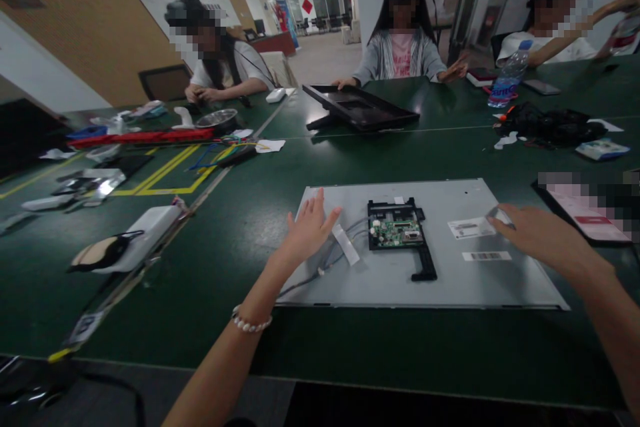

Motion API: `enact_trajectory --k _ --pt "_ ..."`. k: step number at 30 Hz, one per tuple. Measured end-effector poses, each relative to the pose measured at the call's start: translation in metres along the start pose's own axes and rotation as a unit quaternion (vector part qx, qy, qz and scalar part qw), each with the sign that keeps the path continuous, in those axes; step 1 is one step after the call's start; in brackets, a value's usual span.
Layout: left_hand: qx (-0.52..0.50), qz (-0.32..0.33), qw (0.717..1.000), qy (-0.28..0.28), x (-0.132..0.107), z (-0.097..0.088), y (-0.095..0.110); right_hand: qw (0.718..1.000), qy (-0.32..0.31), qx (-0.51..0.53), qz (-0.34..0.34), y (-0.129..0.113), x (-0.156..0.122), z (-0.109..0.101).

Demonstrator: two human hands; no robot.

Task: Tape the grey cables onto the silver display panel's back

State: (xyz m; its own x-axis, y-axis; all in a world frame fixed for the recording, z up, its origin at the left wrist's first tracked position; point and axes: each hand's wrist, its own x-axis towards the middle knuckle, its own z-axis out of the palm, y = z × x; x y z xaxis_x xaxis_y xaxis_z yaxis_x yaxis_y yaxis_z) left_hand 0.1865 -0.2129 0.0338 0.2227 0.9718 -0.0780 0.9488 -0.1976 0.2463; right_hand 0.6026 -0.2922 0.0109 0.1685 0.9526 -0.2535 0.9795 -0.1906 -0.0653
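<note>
A grey metal display panel (425,280) lies flat on the dark green table in front of me, back side up. A green circuit board (397,230) in a black frame sits at its middle, with thin cables (325,260) running off to the left. My left hand (310,227) hovers open over the panel's left part, fingers stretched out, a pearl bracelet on the wrist. My right hand (535,230) reaches over the panel's right part, fingers curled by a white label (470,227) and a small pale object; what they hold is unclear.
A black monitor shell (360,107) lies further back, touched by a person opposite. Two other people sit at the far side. A water bottle (505,77), black cables (550,123), tools and parts at left (125,247), a metal bowl (217,119) are on the table.
</note>
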Motion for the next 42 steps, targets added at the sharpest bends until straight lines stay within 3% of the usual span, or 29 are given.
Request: enact_trajectory --k 2,7,13,16,22,26,28,32,42 --pt "0.018 0.018 0.999 0.031 -0.01 -0.002 0.011 1.0 0.001 -0.009 -0.001 -0.004 -0.001 0.001" --pt "0.049 0.191 0.98 0.014 -0.036 0.002 0.047 0.999 0.034 -0.021 -0.017 -0.009 -0.003 0.005" --pt "0.112 0.399 0.91 -0.017 -0.064 0.019 0.084 0.998 0.043 -0.014 -0.034 -0.017 -0.006 0.002" --pt "0.125 0.453 0.883 -0.007 -0.075 0.027 0.095 0.999 0.042 0.026 -0.016 -0.023 -0.007 -0.004" --pt "0.128 0.483 0.866 0.02 -0.077 0.04 0.099 0.989 0.027 0.146 0.004 -0.018 -0.003 -0.01" --pt "0.127 0.482 0.866 0.023 -0.075 0.04 0.097 0.924 -0.056 0.379 0.017 -0.006 0.002 -0.008" --pt "0.125 0.475 0.871 0.022 -0.074 0.04 0.095 0.892 -0.101 0.44 0.012 -0.004 0.004 -0.009" --pt "0.12 0.465 0.877 0.024 -0.072 0.041 0.093 0.85 -0.165 0.501 -0.005 -0.009 0.002 -0.014" --pt "0.108 0.464 0.879 0.02 -0.069 0.041 0.089 0.776 -0.215 0.589 -0.067 -0.026 -0.004 -0.011"
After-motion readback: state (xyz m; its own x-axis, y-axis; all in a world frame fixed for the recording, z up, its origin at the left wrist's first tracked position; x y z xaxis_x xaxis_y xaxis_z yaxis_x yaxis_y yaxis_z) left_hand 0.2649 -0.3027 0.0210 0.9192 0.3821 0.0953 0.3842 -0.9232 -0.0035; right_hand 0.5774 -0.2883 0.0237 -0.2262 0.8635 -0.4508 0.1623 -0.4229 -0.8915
